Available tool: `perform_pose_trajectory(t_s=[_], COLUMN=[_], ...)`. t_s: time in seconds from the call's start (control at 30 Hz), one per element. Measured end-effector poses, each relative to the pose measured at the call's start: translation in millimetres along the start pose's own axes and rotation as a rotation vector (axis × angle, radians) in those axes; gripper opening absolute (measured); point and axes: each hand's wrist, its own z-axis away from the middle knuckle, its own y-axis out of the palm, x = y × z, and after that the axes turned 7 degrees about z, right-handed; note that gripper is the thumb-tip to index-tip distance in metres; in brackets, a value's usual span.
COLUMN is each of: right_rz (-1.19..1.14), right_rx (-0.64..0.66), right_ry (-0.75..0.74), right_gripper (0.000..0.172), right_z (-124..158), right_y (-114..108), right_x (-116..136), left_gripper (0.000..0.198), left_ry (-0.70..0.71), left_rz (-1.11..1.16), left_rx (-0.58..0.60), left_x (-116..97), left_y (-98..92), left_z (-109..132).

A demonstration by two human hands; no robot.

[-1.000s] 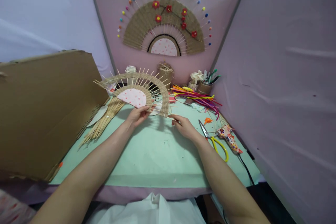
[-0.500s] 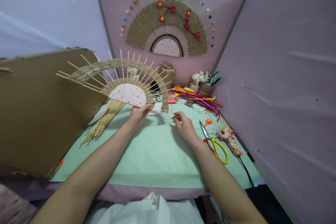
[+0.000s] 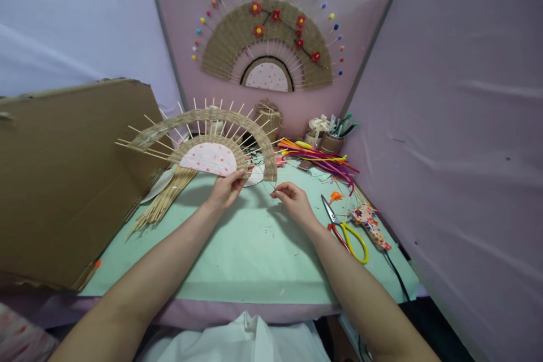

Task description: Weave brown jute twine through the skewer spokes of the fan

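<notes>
My left hand (image 3: 228, 188) grips a half-round woven fan (image 3: 212, 139) by its lower right corner, holding it above the table. The fan has a white centre with pink dots, a woven inner band and an outer woven arch on thin sticks that fan outward. Just below the arch's right end, my right hand (image 3: 292, 199) pinches a thin strand (image 3: 275, 185) that runs up to the weave. The strand's loose tail is hard to make out.
On the right lie scissors (image 3: 344, 232), a flower-patterned glue gun (image 3: 370, 225) and bright pipe cleaners (image 3: 318, 155). A bundle of sticks (image 3: 163, 203) and a cardboard sheet (image 3: 76, 181) are at left. A finished fan (image 3: 267, 28) hangs on the back wall.
The fan has tipped and come slightly lower, its left end shifting right and down. My right hand has moved a little left and down, closer to the arch's end.
</notes>
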Motion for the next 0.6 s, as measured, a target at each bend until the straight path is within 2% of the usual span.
perform_pose_trajectory(t_s=[0.2,0.33,0.5,0.6], right_rz=[-0.014,0.141,0.384,0.423], right_rx=[-0.028,-0.082,-0.083,-0.072], right_ry=[-0.012,-0.074,-0.326,-0.377], right_gripper=[0.020,0.018,0.014,0.014], right_z=[-1,-3,-3,-4], right_y=[3,-2,-12,-11], right_x=[0,-2,-3,-5], left_gripper=[0.019,0.025,0.029,0.030], left_ry=[-0.018,-0.077,-0.184,-0.241], left_rz=[0.023,0.017,0.043,0.068], left_rx=[-0.039,-0.012,-0.043,-0.129], left_x=[-3,-8,-9,-3], left_y=[1.9,9.2,18.8,20.4], left_z=[4,16,50,74])
